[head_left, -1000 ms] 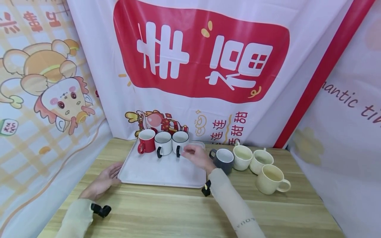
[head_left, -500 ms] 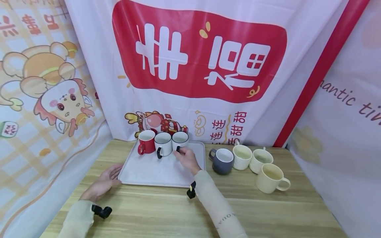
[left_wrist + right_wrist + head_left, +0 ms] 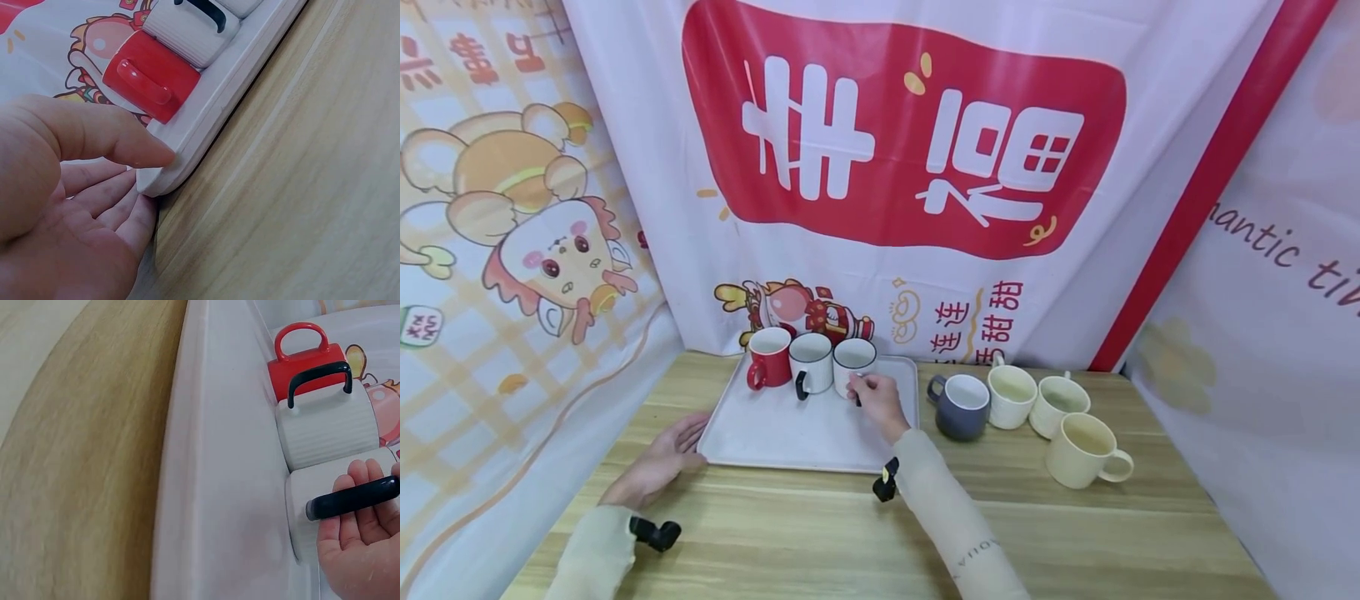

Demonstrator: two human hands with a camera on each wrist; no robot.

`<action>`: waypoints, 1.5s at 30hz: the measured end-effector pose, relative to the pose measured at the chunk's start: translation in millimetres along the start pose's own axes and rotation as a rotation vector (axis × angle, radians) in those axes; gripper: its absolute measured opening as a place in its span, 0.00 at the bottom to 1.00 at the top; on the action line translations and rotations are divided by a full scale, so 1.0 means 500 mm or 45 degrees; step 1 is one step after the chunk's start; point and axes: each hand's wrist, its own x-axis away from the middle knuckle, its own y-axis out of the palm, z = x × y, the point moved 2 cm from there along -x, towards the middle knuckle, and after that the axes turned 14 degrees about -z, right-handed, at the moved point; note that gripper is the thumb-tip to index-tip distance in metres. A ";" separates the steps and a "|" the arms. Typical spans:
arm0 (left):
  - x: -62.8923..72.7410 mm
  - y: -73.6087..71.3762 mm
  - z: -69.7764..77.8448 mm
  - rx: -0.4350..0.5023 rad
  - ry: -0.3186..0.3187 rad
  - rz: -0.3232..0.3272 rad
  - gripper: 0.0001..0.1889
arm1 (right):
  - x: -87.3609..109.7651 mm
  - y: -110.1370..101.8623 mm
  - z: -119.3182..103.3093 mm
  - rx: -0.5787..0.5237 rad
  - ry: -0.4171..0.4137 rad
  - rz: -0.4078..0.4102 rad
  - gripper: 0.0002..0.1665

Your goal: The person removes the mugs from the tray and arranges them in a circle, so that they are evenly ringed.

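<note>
On the white tray (image 3: 805, 433) a red mug (image 3: 771, 358) and two white mugs with dark rims and black handles stand in a row along the back. My right hand (image 3: 877, 402) holds the black handle of the rightmost white mug (image 3: 853, 357). In the right wrist view, fingers (image 3: 359, 478) lie behind that handle (image 3: 353, 499). The middle white mug (image 3: 811, 362) stands beside it, handle facing front. At the tray's left front corner, my left hand (image 3: 662, 458) touches the edge with fairly straight fingers; its thumb (image 3: 147, 150) lies over the rim in the left wrist view.
Right of the tray stand a dark grey mug (image 3: 961, 408), two cream mugs (image 3: 1009, 400) and a yellowish mug (image 3: 1078, 454) with its handle to the right. Wooden tabletop (image 3: 820, 533) lies in front. A printed cloth (image 3: 895, 275) hangs directly behind the tray.
My right hand moved left onto the rightmost white mug's handle and took hold of it. That mug has shifted slightly forward, its handle turned a little right. The left hand stayed at the tray.
</note>
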 end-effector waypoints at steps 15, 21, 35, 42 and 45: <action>-0.001 0.002 0.004 0.019 -0.011 0.002 0.51 | 0.072 -0.062 -0.032 -0.312 0.114 -0.156 0.16; 0.000 0.000 0.000 0.015 -0.006 -0.011 0.51 | 0.136 -0.101 -0.057 -0.224 0.090 -0.214 0.17; 0.004 -0.007 -0.006 0.065 0.112 -0.044 0.51 | 0.324 -0.260 -0.106 -0.153 0.098 -0.383 0.16; 0.004 -0.005 -0.002 0.063 0.109 -0.045 0.51 | 0.407 -0.337 -0.120 -0.071 0.125 -0.378 0.16; 0.003 -0.006 -0.001 0.068 0.093 -0.034 0.51 | 0.441 -0.367 -0.119 -0.045 0.133 -0.372 0.16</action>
